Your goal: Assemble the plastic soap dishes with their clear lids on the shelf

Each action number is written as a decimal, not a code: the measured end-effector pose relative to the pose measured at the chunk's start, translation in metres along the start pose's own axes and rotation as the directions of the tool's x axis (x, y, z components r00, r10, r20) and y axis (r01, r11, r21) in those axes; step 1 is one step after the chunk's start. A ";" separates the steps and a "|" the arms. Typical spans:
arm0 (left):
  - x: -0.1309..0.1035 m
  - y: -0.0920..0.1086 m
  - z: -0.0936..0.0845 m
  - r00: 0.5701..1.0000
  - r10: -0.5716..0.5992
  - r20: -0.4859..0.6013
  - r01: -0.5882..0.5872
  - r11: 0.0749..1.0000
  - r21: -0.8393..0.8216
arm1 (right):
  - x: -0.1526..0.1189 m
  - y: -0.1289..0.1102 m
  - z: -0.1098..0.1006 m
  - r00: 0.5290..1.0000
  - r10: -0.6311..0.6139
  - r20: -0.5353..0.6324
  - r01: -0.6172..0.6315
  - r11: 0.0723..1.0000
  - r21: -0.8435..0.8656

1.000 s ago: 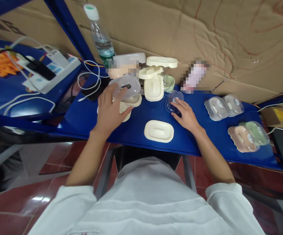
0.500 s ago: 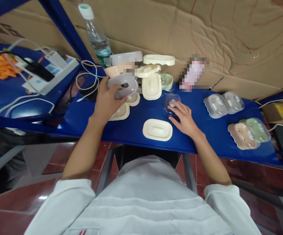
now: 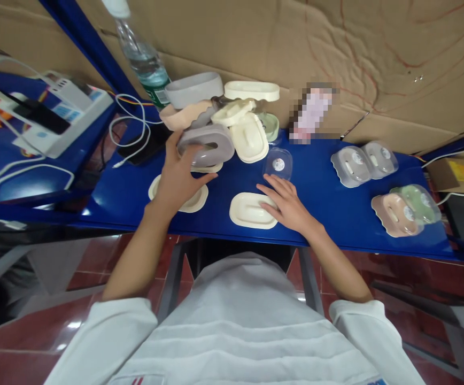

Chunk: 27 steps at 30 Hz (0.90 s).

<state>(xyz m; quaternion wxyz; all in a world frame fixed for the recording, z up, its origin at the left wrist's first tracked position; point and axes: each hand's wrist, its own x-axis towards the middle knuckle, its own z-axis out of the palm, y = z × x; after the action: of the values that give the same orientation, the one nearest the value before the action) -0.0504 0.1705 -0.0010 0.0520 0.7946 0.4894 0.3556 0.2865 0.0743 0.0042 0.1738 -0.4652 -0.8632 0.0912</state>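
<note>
Far left: a white power strip with white cables lies on a lower blue surface, well apart from the hands.
Water bottle: a clear water bottle stands at the back, against the cardboard wall.
Left hand: the left hand is raised just above the desk, its fingers closed around the near edge of a grey lid, thumb on top.
Grey lid: held tilted in the air, its long axis running left to right, directly beyond the left fingers and just in front of the back pile.
Under the left hand: a cream tray lies flat on the desk, partly hidden by the wrist.
Back pile: a grey dish, a peach dish and several cream lids crowd together behind the grey lid.
Middle: a cream base lies flat at the near edge, long axis left to right, between the two hands.
Right hand: the right hand rests palm down, fingers spread and gripping nothing, the fingertips touching the right end of the cream base.
Key relation: the cream base lies down and to the right of the held grey lid; both long axes run about parallel; the right hand is the nearer to the base.
Clear lid: a small clear lid lies just beyond the right hand, apart from it.
Far right: two clear-covered boxes and a peach and green pair sit well away from both hands.
</note>
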 end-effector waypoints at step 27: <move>-0.071 0.077 -0.002 0.896 0.385 0.222 -0.288 0.883 -0.371 | -0.054 -0.030 0.000 0.972 -0.104 -0.211 0.151 0.964 0.220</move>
<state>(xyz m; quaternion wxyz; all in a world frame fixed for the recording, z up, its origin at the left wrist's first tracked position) -0.0133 0.0724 -0.0022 0.1916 0.8913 0.2633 0.3155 0.2907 0.0124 0.0021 0.3176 -0.3914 -0.8532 0.1345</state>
